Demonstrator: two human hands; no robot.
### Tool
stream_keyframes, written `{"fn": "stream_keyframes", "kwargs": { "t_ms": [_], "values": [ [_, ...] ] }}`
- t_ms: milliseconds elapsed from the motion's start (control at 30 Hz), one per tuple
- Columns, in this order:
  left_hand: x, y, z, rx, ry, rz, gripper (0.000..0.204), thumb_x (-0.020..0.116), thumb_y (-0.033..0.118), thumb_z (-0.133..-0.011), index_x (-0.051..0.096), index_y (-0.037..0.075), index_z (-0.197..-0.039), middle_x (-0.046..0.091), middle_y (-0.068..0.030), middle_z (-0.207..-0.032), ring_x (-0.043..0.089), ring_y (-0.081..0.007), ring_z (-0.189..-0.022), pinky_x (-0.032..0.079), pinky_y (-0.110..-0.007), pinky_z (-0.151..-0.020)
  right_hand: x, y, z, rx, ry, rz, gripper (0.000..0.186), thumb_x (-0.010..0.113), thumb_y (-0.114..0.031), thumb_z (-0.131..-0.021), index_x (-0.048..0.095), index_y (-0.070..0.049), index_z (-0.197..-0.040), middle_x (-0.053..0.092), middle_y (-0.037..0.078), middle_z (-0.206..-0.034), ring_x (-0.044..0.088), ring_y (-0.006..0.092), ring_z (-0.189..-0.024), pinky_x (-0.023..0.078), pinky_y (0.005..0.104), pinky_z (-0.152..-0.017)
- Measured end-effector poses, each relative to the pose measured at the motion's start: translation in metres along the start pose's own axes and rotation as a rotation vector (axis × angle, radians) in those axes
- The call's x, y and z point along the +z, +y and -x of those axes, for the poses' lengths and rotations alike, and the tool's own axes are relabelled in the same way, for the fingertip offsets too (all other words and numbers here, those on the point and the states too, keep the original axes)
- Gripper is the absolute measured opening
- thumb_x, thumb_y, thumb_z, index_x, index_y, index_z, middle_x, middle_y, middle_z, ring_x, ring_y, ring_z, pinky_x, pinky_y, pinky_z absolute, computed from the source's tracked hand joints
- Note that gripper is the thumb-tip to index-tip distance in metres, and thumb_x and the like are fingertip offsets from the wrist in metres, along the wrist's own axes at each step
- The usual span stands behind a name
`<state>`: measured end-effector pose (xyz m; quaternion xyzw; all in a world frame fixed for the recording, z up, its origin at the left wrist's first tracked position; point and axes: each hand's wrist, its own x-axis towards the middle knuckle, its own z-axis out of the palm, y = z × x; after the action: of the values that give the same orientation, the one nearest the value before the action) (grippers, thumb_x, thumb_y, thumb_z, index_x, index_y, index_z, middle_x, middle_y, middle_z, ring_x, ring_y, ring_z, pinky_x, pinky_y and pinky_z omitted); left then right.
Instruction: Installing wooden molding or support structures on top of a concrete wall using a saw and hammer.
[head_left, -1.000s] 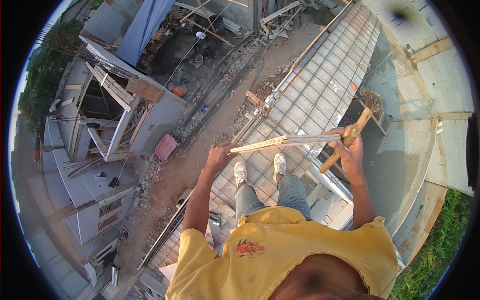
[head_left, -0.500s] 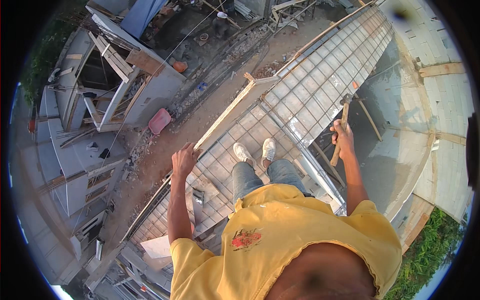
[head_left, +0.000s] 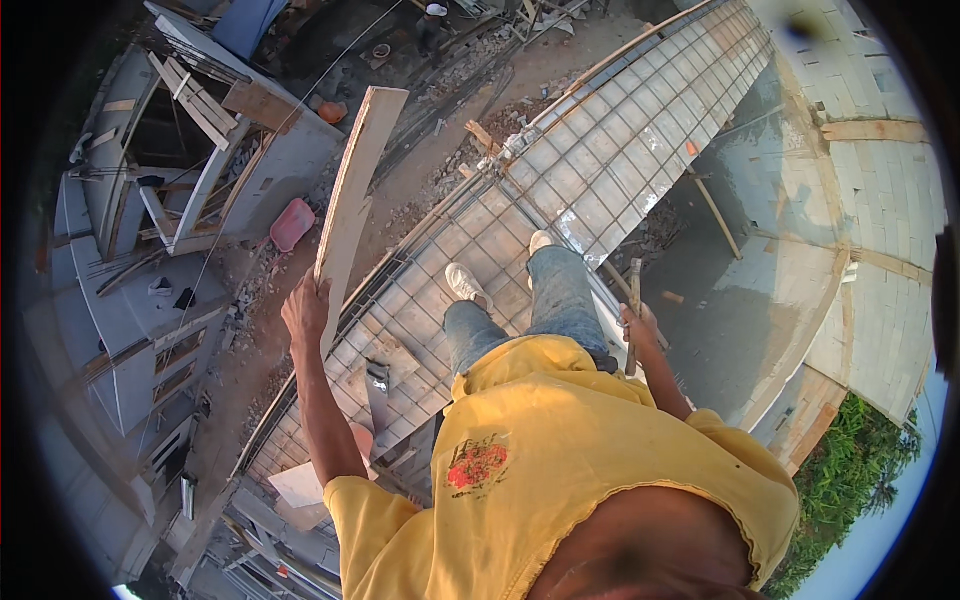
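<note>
My left hand [head_left: 307,303] is closed around the lower part of a long pale wooden board [head_left: 362,180], which stands up and tilts beyond the slab's left edge. In my right hand [head_left: 644,328] is a hammer [head_left: 635,290], held by its wooden handle near my right hip, head upward. Under my white shoes [head_left: 466,282] lies a grid of steel rebar [head_left: 610,150] over flat formwork panels. A tool with a dark handle and grey blade [head_left: 379,405] rests on the grid between my left arm and leg.
To the right the slab drops off to a lower grey floor [head_left: 710,320], with a slanted wooden prop [head_left: 716,212]. Down on the left are a dirt path [head_left: 265,345], a pink wheelbarrow [head_left: 292,225] and unfinished concrete walls. A block wall [head_left: 880,190] rises at far right.
The board has come away from the slab's edge and swung upright in my left hand, which moved left. My right hand has drawn the hammer lower and closer. My feet have stepped apart.
</note>
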<state>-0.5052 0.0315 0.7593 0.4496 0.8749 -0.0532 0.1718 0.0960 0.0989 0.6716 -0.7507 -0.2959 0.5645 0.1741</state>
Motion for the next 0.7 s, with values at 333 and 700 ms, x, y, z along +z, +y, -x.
{"fn": "stream_keyframes", "kwargs": {
  "t_ms": [333,700],
  "values": [
    [-0.003,0.059,-0.027,0.04,0.039,-0.043,0.038,0.06,0.03,-0.088,0.055,0.017,-0.124,0.066,-0.009,-0.109,0.064,-0.033,-0.094,0.051,-0.045,-0.077,-0.057,-0.01,-0.016,0.19,-0.002,0.424,0.02,0.065,-0.023,-0.088,0.055,-0.006,-0.094,0.052,0.0,-0.066,0.046,0.0091,-0.051,0.039,0.0276,-0.044],
    [0.01,0.11,-0.061,0.074,-0.048,-0.089,0.034,0.059,0.026,-0.088,0.056,0.019,-0.121,0.067,-0.0073,-0.106,0.065,-0.0315,-0.094,0.052,-0.044,-0.076,-0.036,-0.189,-0.066,-0.442,-0.019,0.649,0.031,0.068,-0.027,-0.086,0.055,-0.001,-0.097,0.057,0.01,-0.078,0.057,0.0205,-0.071,0.046,0.0339,-0.068]
  ]
}}
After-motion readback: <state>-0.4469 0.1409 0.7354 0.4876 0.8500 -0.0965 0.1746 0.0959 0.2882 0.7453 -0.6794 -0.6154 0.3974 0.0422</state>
